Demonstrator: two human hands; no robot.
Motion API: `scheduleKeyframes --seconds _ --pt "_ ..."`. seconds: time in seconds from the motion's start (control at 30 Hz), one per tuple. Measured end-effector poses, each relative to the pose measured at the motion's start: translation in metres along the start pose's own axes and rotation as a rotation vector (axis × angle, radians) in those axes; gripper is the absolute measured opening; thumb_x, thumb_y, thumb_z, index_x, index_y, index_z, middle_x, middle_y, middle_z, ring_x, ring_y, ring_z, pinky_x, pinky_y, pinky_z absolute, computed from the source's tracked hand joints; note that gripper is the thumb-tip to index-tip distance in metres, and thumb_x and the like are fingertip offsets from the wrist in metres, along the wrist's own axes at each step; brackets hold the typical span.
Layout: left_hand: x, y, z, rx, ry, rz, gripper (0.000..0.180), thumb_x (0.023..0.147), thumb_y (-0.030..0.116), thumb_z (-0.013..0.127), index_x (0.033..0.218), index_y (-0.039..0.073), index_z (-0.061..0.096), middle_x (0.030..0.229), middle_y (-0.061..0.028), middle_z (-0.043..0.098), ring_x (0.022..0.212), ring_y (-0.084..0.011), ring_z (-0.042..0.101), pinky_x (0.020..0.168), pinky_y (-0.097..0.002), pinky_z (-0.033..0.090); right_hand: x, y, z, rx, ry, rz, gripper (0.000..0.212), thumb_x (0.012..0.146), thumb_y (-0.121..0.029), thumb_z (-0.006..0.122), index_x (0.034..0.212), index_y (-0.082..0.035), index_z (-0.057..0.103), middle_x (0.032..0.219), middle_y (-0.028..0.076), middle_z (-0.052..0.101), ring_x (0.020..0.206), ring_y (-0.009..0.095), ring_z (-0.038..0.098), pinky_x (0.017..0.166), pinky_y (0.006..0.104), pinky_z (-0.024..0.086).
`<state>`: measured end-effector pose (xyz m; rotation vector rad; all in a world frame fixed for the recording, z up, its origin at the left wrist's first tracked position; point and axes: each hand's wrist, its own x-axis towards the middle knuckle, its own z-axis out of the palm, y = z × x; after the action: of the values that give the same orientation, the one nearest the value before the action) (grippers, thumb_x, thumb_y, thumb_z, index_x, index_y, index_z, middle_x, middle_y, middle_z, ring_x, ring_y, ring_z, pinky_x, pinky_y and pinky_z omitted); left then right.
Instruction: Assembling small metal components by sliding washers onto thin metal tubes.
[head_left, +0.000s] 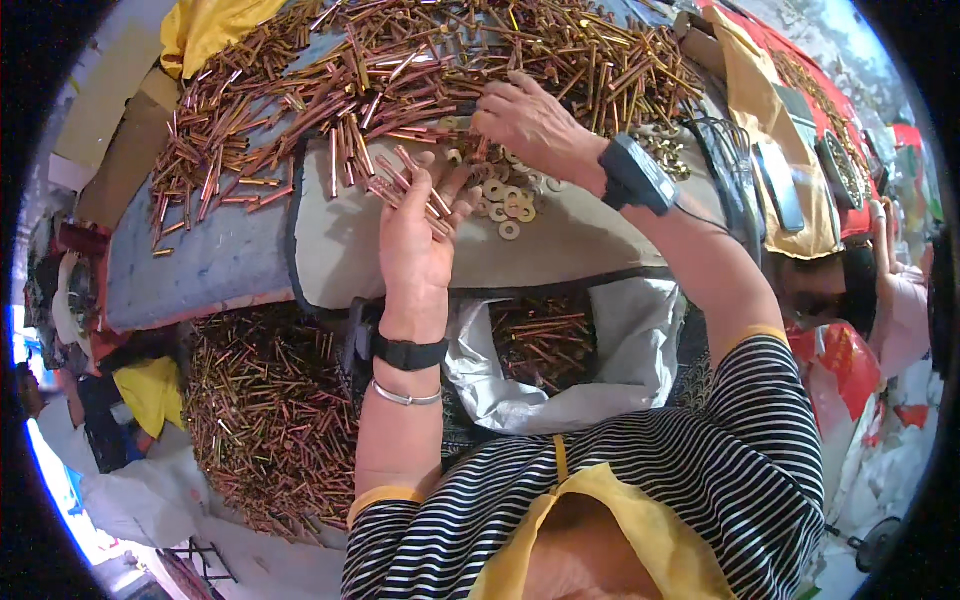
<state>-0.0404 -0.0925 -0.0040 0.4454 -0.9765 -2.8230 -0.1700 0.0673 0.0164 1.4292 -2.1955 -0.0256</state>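
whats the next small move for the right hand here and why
Probably pinch one washer and bring it across to the left hand. The right hand rests fingers-down at the edge of the loose brass washers, while the left hand holds a bundle of copper-coloured bolts palm-up beside them. Whether a washer is already pinched can't be told.

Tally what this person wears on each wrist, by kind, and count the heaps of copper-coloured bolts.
Black wrist device, right wrist: 1
Black band, left wrist: 1
Silver bangle, left wrist: 1
Bolt heaps: 3, on the table, on the floor, in the white bag
Total: 6
The left hand holds a bunch of bolts.
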Motion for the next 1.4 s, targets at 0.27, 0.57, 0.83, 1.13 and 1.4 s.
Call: scheduleKeyframes --seconds 0.27,0.57,0.83,1.13,1.4 --pt "0.000 -0.004 0.004 -0.113 0.005 0.160 0.025 0.092 0.010 0.054 0.117 0.009 0.050 0.112 -0.0049 0.057 0.096 -0.0231 0.061 0.080 -0.0438 0.052 -0.043 -0.009 -0.028 0.180 0.017 0.236 0.022 0.079 -0.007 0.054 0.101 -0.008 0.054 0.088 0.010 0.058 0.085 0.029 0.058 0.076 0.0381 0.045" --pt "-0.004 -0.007 0.007 -0.035 -0.159 0.042 0.027 0.090 0.013 0.059 0.116 0.007 0.057 0.098 -0.0040 0.063 0.086 -0.0144 0.061 0.079 -0.0381 0.054 -0.078 -0.013 -0.060 0.640 0.327 0.689 0.039 0.084 -0.008 0.057 0.123 -0.006 0.050 0.076 0.015 0.061 0.069 0.033 0.061 0.057 0.0401 0.048" --pt "-0.009 -0.015 0.016 -0.053 -0.309 -0.083 0.028 0.090 0.018 0.059 0.117 0.010 0.057 0.102 -0.0051 0.063 0.091 -0.0172 0.060 0.077 -0.0352 0.052 -0.119 -0.053 -0.077 0.696 0.129 0.774 0.026 0.085 -0.014 0.056 0.109 -0.003 0.055 0.077 0.025 0.059 0.074 0.043 0.058 0.062 0.0476 0.046" --pt "-0.003 -0.016 0.008 -0.243 -0.275 -0.013 0.022 0.091 0.019 0.057 0.110 0.008 0.056 0.101 -0.0062 0.063 0.079 -0.0130 0.056 0.067 -0.0264 0.047 -0.124 -0.054 -0.068 0.612 0.084 0.637 0.021 0.081 -0.009 0.060 0.102 -0.005 0.061 0.076 0.017 0.062 0.070 0.035 0.060 0.061 0.0406 0.047" --pt "-0.005 -0.013 0.009 -0.139 -0.149 0.018 0.023 0.090 0.022 0.058 0.110 0.010 0.057 0.101 -0.0055 0.064 0.085 -0.0137 0.058 0.070 -0.0291 0.050 -0.106 -0.042 -0.067 0.357 -0.047 0.538 0.009 0.078 -0.009 0.059 0.085 -0.004 0.059 0.068 0.014 0.059 0.069 0.034 0.060 0.059 0.0421 0.048"
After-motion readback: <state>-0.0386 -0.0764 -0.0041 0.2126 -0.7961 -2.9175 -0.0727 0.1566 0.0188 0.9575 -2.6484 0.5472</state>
